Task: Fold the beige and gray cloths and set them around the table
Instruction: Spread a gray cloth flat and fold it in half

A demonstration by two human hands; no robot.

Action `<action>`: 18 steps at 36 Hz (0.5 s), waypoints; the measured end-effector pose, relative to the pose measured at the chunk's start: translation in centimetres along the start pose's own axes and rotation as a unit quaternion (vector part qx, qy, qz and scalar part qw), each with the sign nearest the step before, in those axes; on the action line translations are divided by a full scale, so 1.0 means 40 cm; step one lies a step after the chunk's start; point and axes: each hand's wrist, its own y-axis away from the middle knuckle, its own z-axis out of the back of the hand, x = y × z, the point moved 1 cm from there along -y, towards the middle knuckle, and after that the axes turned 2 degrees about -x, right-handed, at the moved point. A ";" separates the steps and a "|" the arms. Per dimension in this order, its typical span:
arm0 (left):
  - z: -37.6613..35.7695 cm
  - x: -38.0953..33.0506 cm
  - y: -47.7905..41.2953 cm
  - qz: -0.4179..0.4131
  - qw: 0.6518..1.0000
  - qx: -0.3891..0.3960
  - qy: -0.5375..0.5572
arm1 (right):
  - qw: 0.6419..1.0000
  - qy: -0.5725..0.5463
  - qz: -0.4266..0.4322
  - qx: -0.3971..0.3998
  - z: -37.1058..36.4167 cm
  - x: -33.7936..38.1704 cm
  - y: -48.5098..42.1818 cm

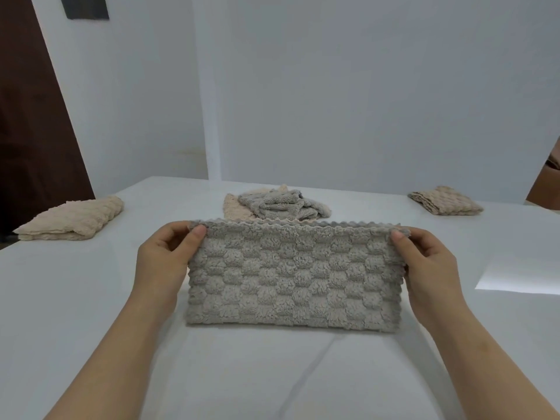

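A gray textured cloth [291, 274], folded in half into a wide rectangle, is held in front of me with its lower edge on the white table [91, 298]. My left hand [165, 256] pinches its top left corner. My right hand [424, 262] pinches its top right corner. A folded beige cloth [75, 218] lies at the table's left edge. Another folded beige cloth [445, 200] lies at the far right. Behind the held cloth sits a loose pile with a crumpled gray cloth [281, 204] on top of a beige cloth [231, 204].
White walls stand behind the table. A dark brown door [30, 131] is at the left. A brown object [545, 183] shows at the right edge, beyond the table. A bright light patch [521, 274] lies on the table at the right.
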 end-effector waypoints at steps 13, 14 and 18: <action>0.000 -0.033 0.010 0.065 0.996 -0.005 0.063 | 0.996 0.049 0.073 -0.017 0.009 0.032 0.001; 0.001 -0.039 0.012 0.085 0.994 0.008 0.071 | 0.996 0.054 0.068 -0.013 0.009 0.038 0.001; 0.004 -0.044 0.012 0.185 0.976 0.078 0.081 | 0.998 0.059 -0.011 0.005 0.015 0.051 0.003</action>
